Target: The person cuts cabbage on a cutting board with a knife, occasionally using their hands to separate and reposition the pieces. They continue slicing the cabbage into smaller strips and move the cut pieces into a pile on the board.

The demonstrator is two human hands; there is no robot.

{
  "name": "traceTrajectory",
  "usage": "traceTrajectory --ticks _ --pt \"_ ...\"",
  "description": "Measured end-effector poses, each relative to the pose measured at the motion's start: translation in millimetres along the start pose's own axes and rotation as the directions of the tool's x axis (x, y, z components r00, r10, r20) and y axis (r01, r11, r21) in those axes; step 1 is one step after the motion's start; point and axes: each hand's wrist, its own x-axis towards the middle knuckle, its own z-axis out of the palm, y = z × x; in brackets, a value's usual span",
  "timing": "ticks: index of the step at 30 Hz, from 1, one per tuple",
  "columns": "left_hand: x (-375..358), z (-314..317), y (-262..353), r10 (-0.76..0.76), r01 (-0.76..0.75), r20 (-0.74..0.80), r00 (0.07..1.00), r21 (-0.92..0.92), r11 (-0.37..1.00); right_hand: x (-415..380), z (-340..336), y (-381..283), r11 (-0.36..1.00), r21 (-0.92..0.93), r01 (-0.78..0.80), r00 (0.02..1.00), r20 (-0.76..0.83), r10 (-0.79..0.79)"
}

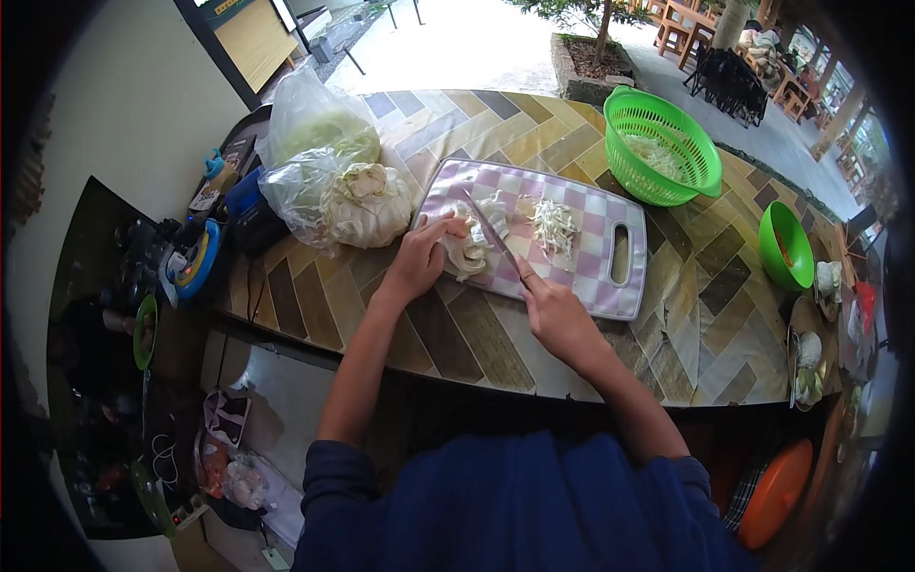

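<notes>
On the pink-and-white checked cutting board (591, 200) lies a pale cabbage piece (467, 255), with my left hand (419, 255) on its near left side. Bent fingers of that hand press down and steady it. My right hand (555, 313) is closed around the handle of a knife (490, 234). The blade slants up and left across the board, right beside the cabbage piece and close to my left fingertips. A small heap of shredded cabbage (554, 227) sits on the board to the right of the blade.
Left of the board, a cabbage head (367, 205) rests against a clear plastic bag (315, 133) holding more cabbage. A green colander (658, 157) with shreds stands behind right. Farther right are a green bowl (783, 250) and plates of food. The table's near edge (534, 389) runs before me.
</notes>
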Motion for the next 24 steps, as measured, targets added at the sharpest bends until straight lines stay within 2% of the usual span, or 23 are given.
traceTrajectory --ticks 3,6,8,12,18,24 --pt "2.1 7.0 16.5 -0.218 0.194 -0.221 0.951 -0.126 0.973 0.8 -8.0 0.0 0.993 0.116 0.005 1.0 -0.027 -0.002" --pt "4.3 8.9 27.4 -0.325 0.362 -0.258 0.91 0.112 0.925 0.3 -14.1 -5.6 0.979 0.203 0.002 0.998 -0.061 0.011" --pt "3.1 12.7 18.4 -0.357 0.374 -0.227 0.906 0.036 0.927 -3.8 -12.5 -10.3 0.971 0.234 0.04 0.99 -0.137 -0.007" --pt "3.5 15.6 16.3 -0.395 0.406 -0.193 0.898 0.017 0.914 -10.7 -8.9 -22.8 0.98 0.197 0.031 0.998 -0.064 -0.018" --pt "0.6 19.9 14.0 -0.394 0.403 -0.222 0.892 -0.003 0.915 -14.2 7.1 -29.0 0.994 0.107 0.002 1.0 0.001 -0.002" --pt "-2.8 26.4 3.7 -0.34 0.355 -0.269 0.901 0.007 0.935 -13.9 13.6 -34.0 0.998 0.064 -0.011 1.0 0.026 0.009"
